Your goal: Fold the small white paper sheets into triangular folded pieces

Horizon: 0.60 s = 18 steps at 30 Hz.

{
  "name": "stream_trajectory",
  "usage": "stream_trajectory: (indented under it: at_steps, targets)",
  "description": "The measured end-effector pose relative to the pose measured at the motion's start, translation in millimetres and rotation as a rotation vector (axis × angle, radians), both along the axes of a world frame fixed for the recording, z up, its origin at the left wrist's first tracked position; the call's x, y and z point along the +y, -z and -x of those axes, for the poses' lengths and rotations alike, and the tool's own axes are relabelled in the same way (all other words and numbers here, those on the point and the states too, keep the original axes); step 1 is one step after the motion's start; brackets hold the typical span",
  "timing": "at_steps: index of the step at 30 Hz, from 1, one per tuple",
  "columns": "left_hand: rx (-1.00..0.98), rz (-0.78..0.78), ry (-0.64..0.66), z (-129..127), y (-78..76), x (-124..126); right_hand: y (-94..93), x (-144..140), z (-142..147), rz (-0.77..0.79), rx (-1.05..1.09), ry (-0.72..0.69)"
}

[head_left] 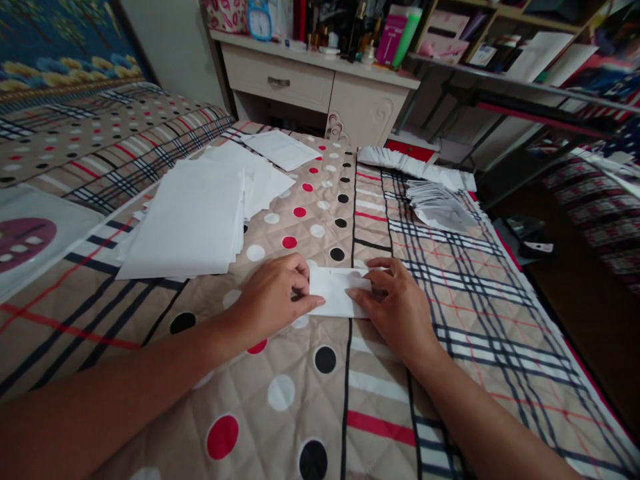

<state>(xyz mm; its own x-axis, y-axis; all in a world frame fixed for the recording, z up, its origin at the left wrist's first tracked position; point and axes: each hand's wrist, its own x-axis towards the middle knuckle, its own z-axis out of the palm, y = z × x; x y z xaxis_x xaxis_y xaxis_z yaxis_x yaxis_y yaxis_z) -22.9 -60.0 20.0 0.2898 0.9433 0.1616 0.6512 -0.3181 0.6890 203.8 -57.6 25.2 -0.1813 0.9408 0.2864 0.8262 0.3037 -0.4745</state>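
A small white folded paper (334, 293) lies flat on the patterned bedspread (280, 440), between my two hands. My left hand (277, 290) grips its left end, thumb on top and fingers curled at the edge. At the right end, my right hand (397, 300) holds it with the thumb pressed on the top face and the fingers bent over the far edge. To the left is a loose stack of white paper sheets (190, 220). Several folded white papers (437, 203) lie fanned at the right, near a long row of white folded papers (415, 167).
Behind the stack rests another white sheet (283, 149). A clear plastic bag with a purple print (25, 243) lies at the far left. Beyond the bed stand a white cabinet (280, 80) with bottles on top and a shelf (500, 67). The bed's right edge drops to a dark floor.
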Motion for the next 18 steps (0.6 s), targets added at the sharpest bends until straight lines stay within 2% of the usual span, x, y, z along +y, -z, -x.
stream_trajectory:
  at_steps: [4, 10, 14, 18]
  targets:
    - [-0.009, -0.087, -0.015, 0.5, 3.4, -1.3, 5.5, 1.8, -2.7, 0.091, 0.109, 0.043]
    - [-0.146, -0.090, -0.045, 2.5, 9.6, 2.1, 8.3, 1.0, 0.0, 0.307, 0.655, 0.118]
    - [-0.393, -0.051, 0.004, 0.3, 5.5, 8.3, 2.1, 0.5, 6.1, 0.285, 0.932, 0.116]
    - [-0.570, 0.055, 0.037, -2.6, 0.6, 11.3, -1.8, 0.1, 9.0, 0.237, 0.970, 0.076]
